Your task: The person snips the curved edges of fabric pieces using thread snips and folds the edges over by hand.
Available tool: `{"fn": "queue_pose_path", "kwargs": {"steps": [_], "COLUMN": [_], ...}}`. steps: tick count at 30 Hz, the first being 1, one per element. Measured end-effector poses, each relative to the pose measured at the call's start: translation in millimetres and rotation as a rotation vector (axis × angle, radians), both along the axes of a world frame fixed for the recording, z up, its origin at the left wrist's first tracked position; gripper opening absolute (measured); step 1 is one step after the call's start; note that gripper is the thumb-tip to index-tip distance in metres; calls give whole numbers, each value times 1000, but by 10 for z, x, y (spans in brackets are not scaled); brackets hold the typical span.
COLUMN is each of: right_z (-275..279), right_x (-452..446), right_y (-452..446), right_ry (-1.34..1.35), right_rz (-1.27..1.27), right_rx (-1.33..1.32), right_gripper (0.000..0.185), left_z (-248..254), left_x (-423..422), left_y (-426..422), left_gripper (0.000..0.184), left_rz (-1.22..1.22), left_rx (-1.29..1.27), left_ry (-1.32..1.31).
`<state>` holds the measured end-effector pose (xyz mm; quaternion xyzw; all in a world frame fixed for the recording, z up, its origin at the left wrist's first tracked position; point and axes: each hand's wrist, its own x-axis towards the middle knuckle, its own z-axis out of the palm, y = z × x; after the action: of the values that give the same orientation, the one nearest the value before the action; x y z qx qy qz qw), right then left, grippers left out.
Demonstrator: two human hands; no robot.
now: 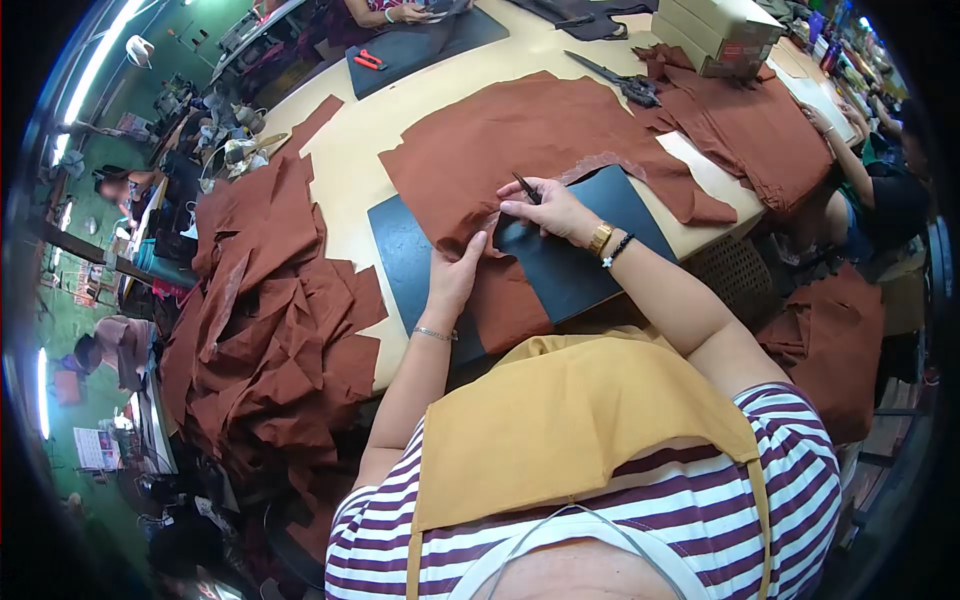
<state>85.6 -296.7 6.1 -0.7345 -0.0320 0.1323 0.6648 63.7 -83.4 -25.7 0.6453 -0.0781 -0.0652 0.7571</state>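
A rust-brown fabric piece (520,130) lies across the pale table, its near part over a dark blue-black board (610,240). My left hand (457,272) is closed on the near edge of this fabric, thumb on top. Just right of it, my right hand (556,212) holds a small dark pointed tool (527,188), which looks like thread snips, its tip pointing up and left. The right fingertips are close to the fabric edge; whether they also pinch it I cannot tell. A brown flap (510,305) hangs below my hands over the board's near edge.
A heap of brown fabric (270,340) spills over the table's left side. Large dark scissors (615,78), stacked brown fabric (760,130) and a cardboard box (715,35) lie far right. Red snips (369,60) rest on another board (430,50) by a co-worker's hands (408,13).
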Motion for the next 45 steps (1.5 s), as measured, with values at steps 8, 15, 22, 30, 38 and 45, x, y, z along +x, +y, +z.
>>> {"fn": "queue_pose_path", "kwargs": {"steps": [8, 15, 22, 30, 38, 45], "right_z": [65, 114, 17, -69, 22, 172], "right_x": [37, -70, -45, -4, -188, -45], "right_y": [85, 149, 78, 166, 190, 142], "right_ry": [93, 125, 223, 164, 4, -573], "right_rz": [0, -43, -208, -386, -295, -220], "right_rx": [-95, 109, 396, 408, 312, -390], "right_gripper": [29, 32, 33, 32, 32, 30], "left_z": [125, 138, 176, 193, 228, 155], "left_x": [-105, -67, -80, -46, -97, -69], "left_y": [-34, 24, -60, -30, -44, 10], "left_gripper": [34, 35, 29, 38, 30, 21], "left_rz": [-6, 17, 22, -65, 25, -13], "left_rx": [132, -139, 35, -23, 32, 130], "left_ry": [-91, 136, 221, 175, 133, 106]}}
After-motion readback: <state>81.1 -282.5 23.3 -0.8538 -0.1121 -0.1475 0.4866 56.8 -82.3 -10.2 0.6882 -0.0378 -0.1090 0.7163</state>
